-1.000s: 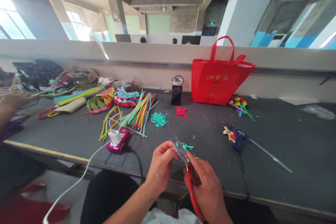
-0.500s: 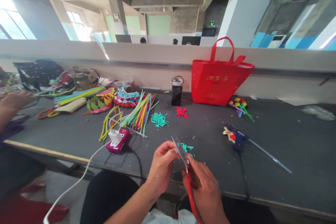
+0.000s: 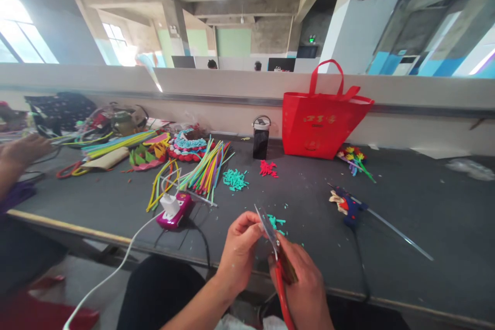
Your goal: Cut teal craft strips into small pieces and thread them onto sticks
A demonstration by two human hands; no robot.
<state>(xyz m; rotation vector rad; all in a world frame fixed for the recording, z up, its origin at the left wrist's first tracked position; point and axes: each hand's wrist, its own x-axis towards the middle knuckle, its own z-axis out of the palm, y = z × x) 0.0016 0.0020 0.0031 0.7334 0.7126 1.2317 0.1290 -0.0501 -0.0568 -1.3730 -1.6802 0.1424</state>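
Note:
My right hand (image 3: 303,281) is wrapped around a pair of scissors (image 3: 281,289) with red handles, the blades pointing up and away from me. Close to the blades, my left hand (image 3: 240,250) is closed in a pinch. Whatever lies between its fingertips is too small to make out. Just beyond the blades, short teal pieces (image 3: 277,223) are scattered on the dark table (image 3: 390,206). Farther back sit a heap of teal pieces (image 3: 235,179) and a smaller heap of red pieces (image 3: 268,168).
Bundled coloured stems (image 3: 209,167) lie left, behind a magenta power block (image 3: 175,211) with a white plug and cable. A glue gun (image 3: 350,209) rests right. A red bag (image 3: 319,126) and dark bottle (image 3: 261,142) stand behind. Another person's hand (image 3: 25,152) shows far left.
The whole view has shifted a little, so the table things appear slightly lower. Both hands stay together at the scissors, with hardly any movement visible.

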